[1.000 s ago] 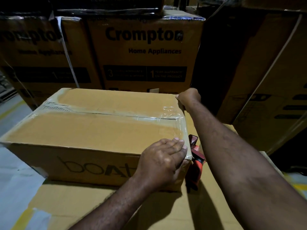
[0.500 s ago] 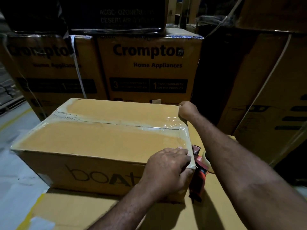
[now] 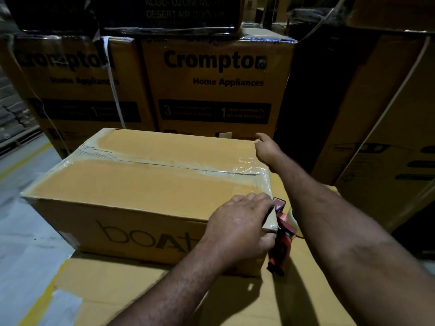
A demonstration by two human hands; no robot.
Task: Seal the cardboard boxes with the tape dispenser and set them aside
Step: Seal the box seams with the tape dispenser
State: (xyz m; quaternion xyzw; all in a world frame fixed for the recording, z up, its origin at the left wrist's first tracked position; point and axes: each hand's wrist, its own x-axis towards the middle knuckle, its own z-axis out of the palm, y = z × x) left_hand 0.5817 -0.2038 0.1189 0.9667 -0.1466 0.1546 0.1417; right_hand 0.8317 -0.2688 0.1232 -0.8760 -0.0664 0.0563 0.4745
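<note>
The box (image 3: 141, 184) is laid on a flat carton (image 3: 235, 302), with "boAt" printed on its near face. The left hand (image 3: 242, 224) is set on the box's near right corner. Its fingers are bent over the top edge and its thumb is pressed against the face below, so the corner is pinched between them. The right hand (image 3: 266, 151) is placed against the box's far right corner with one digit raised. Its other fingers are hidden past the edge, so whether the box is gripped there cannot be told.

The red dispenser (image 3: 281, 238) is stood on the carton just right of the box's near right corner, beside the left thumb. Whether the thumb touches it cannot be told. Clear tape (image 3: 249, 167) is seen along the box's top seam and over its right edge, wrinkled at the right end.

Crompton cartons (image 3: 216, 90) are stacked close behind the box's far edge. To the right of the box, a strip of bare carton is crossed by the right forearm, with tall cartons (image 3: 388, 125) beyond. Open floor (image 3: 21, 231) is seen to the left of the box.
</note>
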